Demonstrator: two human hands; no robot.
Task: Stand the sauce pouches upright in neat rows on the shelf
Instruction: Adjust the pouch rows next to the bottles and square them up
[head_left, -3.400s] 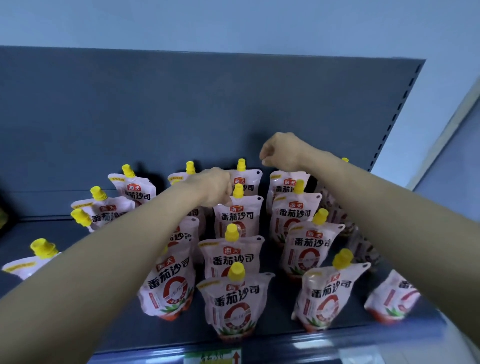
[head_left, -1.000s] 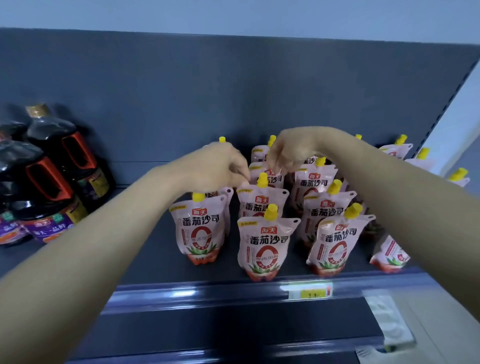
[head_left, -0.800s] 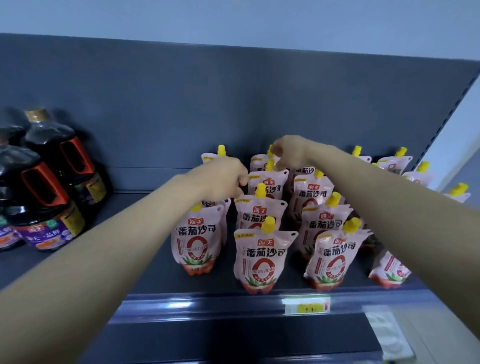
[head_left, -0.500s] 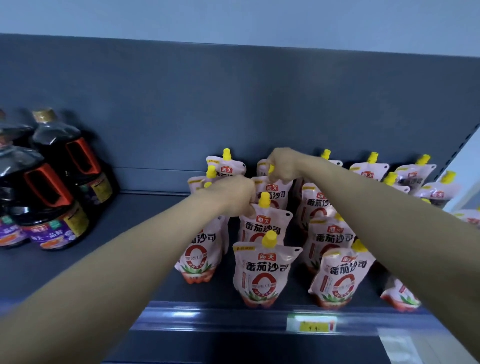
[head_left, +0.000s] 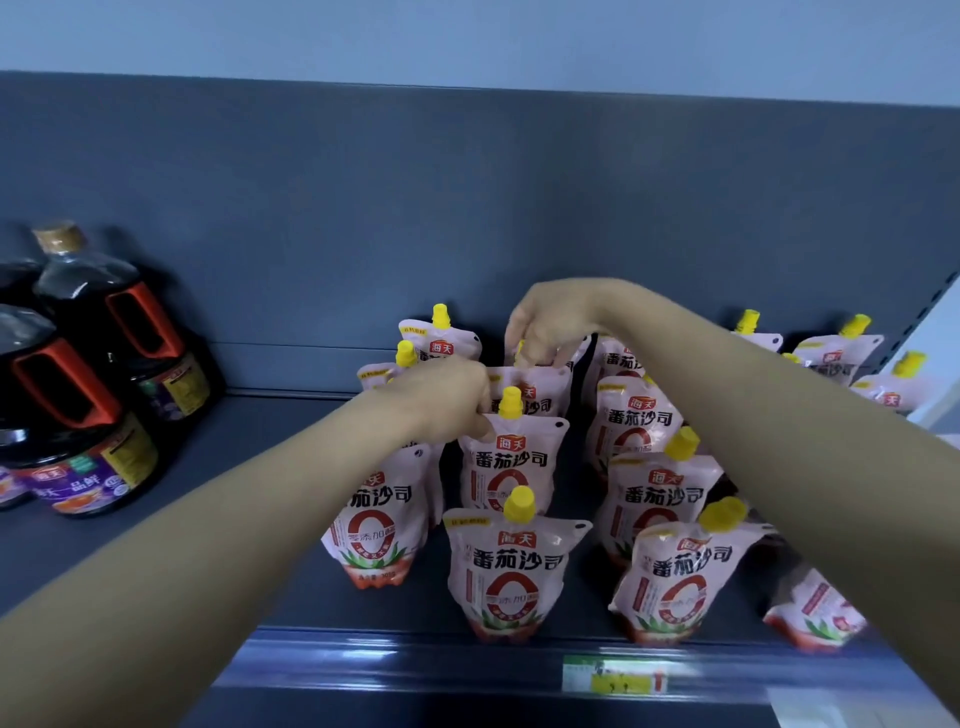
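Several pink tomato-sauce pouches with yellow caps stand in rows on the dark grey shelf (head_left: 156, 519). The front middle pouch (head_left: 511, 566) stands upright at the shelf lip. My left hand (head_left: 447, 397) pinches the top left corner of the second middle-row pouch (head_left: 511, 462). My right hand (head_left: 550, 322) reaches further back and grips the top of a rear middle-row pouch (head_left: 535, 387), whose cap shows between my fingers. Another row of pouches (head_left: 654, 478) stands to the right. A pouch (head_left: 815, 613) at the front right leans over.
Large dark soy-sauce bottles (head_left: 98, 395) with red handles stand at the left of the shelf. A price tag (head_left: 613, 675) sits on the shelf's front rail. More pouches (head_left: 836, 353) stand at the back right near the shelf upright.
The view has drawn closer to the shelf. My left hand has moved right onto the second middle-row pouch, and my right hand has settled on the pouch behind it.
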